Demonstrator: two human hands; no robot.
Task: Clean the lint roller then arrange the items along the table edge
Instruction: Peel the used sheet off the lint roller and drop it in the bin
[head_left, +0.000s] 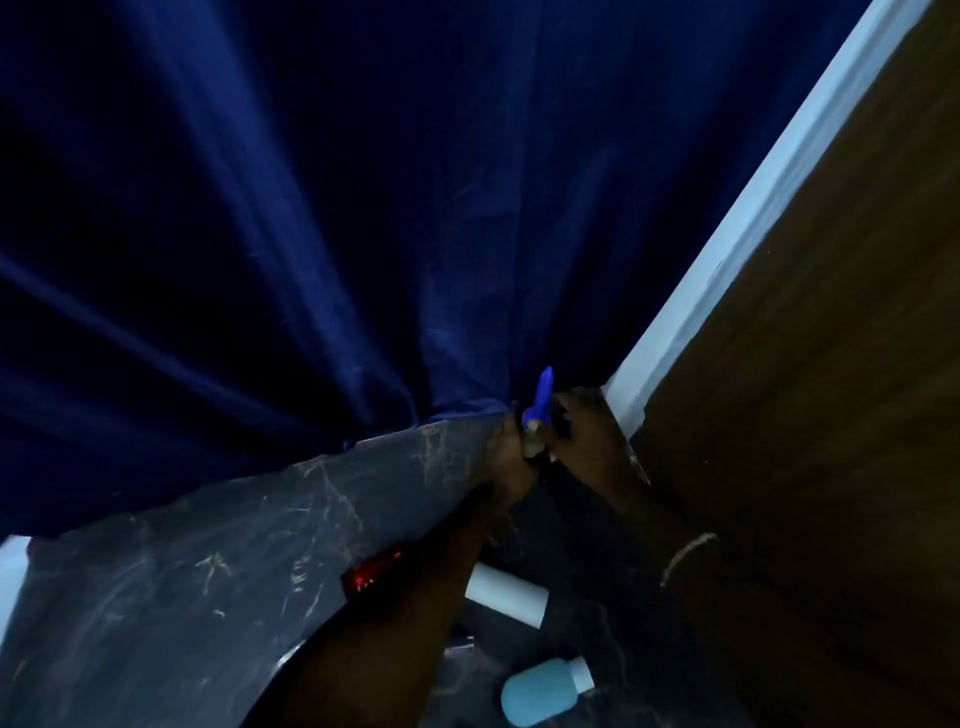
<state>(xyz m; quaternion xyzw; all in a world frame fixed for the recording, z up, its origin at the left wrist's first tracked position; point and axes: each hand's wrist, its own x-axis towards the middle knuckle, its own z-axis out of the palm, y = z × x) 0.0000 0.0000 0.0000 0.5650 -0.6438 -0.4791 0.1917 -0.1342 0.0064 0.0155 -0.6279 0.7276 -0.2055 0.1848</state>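
Both my hands meet at the far edge of the dark marbled table (218, 525), close to the blue curtain. My left hand (511, 457) and my right hand (582, 434) together grip a lint roller (540, 397); its blue handle sticks up between them. A small pale part of the roller shows below the handle, between the fingers. The view is dim and blurred, so which hand holds which part I cannot tell.
A white cylinder (506, 595) lies on the table under my forearms. Near the bottom edge lies a light blue bottle (545, 691) on its side, and a red object (371, 571) beside my left forearm. A brown wooden panel (810, 364) with a pale frame stands at the right.
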